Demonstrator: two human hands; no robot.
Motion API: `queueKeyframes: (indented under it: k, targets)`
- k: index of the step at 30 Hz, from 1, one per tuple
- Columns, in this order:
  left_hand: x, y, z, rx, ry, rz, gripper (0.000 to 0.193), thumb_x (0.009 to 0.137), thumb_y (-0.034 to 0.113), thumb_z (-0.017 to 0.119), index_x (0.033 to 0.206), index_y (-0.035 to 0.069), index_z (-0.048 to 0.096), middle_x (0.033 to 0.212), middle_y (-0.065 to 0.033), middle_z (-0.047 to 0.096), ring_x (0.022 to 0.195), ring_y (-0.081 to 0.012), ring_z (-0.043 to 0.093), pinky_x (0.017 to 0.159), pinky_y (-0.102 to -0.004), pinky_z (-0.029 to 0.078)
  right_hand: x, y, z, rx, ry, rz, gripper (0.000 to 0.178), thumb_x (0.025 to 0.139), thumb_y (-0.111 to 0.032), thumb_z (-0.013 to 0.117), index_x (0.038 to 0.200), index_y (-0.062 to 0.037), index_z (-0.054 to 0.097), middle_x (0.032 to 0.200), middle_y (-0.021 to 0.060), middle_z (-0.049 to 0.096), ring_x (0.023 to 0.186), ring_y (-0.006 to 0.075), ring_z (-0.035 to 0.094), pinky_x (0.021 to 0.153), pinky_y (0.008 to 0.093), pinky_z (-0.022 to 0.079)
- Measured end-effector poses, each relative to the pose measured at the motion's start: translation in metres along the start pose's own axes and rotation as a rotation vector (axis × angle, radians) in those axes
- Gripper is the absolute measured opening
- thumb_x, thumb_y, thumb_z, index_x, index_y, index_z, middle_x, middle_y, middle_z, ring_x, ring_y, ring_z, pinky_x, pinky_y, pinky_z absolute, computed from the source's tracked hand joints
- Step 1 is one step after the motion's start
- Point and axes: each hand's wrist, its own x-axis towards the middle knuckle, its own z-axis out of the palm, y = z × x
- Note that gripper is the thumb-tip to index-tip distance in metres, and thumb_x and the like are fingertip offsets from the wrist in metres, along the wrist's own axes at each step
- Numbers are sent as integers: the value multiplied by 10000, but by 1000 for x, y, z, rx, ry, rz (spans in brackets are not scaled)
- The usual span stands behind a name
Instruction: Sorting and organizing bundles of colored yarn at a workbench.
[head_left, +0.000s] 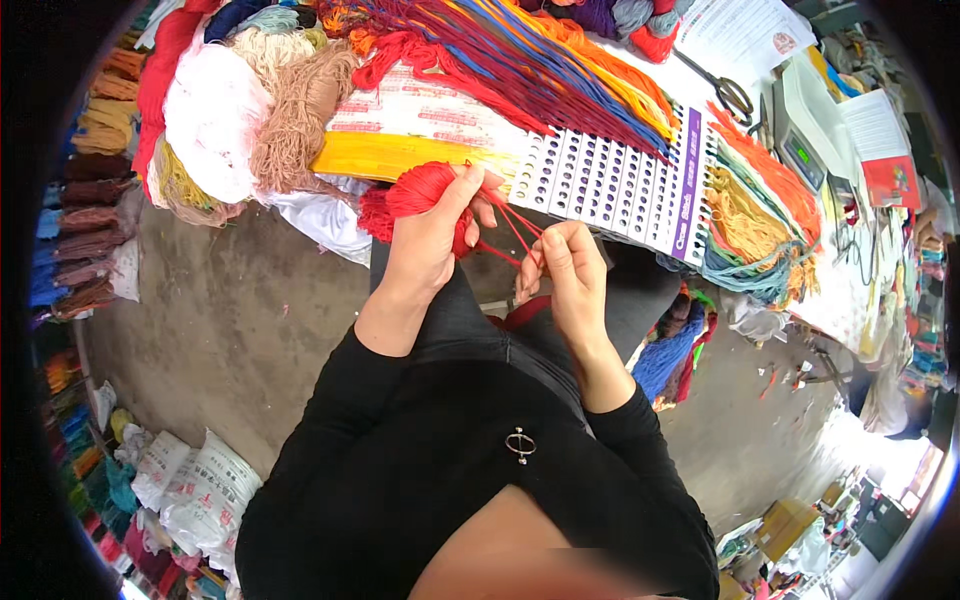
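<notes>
My left hand [432,238] is closed round a hank of red thread [424,190], held above my lap at the table's near edge. Several red strands run from it across to my right hand [573,280], whose fingers are pinched on them. The strands look taut between the two hands. Just beyond my hands lies a white card with rows of punched holes [585,190] and a purple strip. Long maroon, blue and orange threads [560,75] lie with their ends over the card.
White [215,125] and tan hanks [300,115] are heaped at the table's left. Black-handled scissors [735,98], a digital scale [800,125] and orange and teal threads [755,220] lie on the right. Stuffed white sacks [205,490] stand on the floor at lower left.
</notes>
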Motion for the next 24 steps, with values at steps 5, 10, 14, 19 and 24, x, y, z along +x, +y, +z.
queueKeyframes:
  k: [5, 10, 14, 19, 24]
  targets:
    - [0, -2, 0, 63, 49, 21, 222, 917, 194, 510, 894, -16, 582, 795, -94, 618, 574, -98, 561, 428, -181, 380, -1, 1, 0, -16, 37, -24, 215, 972, -211, 386, 879, -22, 424, 595, 47, 516, 456, 100, 498, 449, 200, 402]
    - [-2, 1, 2, 31, -3, -42, 249, 938, 221, 467, 929, -10, 559, 749, -114, 626, 525, -111, 559, 429, -176, 373, -2, 2, -1, -13, 62, -60, 225, 973, -230, 387, 882, -28, 424, 570, 31, 494, 433, 94, 472, 423, 196, 376]
    - [0, 5, 4, -74, -7, -89, 275, 949, 241, 439, 932, -7, 556, 729, -111, 627, 507, -107, 550, 434, -175, 372, -4, -14, -1, 10, -190, 206, 212, 942, -205, 469, 904, 0, 504, 532, 33, 459, 437, 109, 467, 426, 234, 398]
    - [-1, -1, -8, -44, -133, -154, 357, 965, 293, 382, 924, -4, 575, 722, -116, 634, 518, -110, 558, 445, -182, 384, -8, -15, -7, 138, -176, 50, 240, 922, -200, 508, 824, 12, 563, 605, 36, 521, 471, 113, 494, 448, 214, 391]
    - [-2, -10, -4, -175, -295, -173, 471, 981, 352, 289, 1096, -26, 545, 1094, -131, 568, 1015, -187, 520, 850, -292, 398, 13, -3, -20, 102, 200, -52, 203, 929, -168, 499, 858, 0, 588, 718, 39, 554, 531, 84, 512, 492, 195, 400]
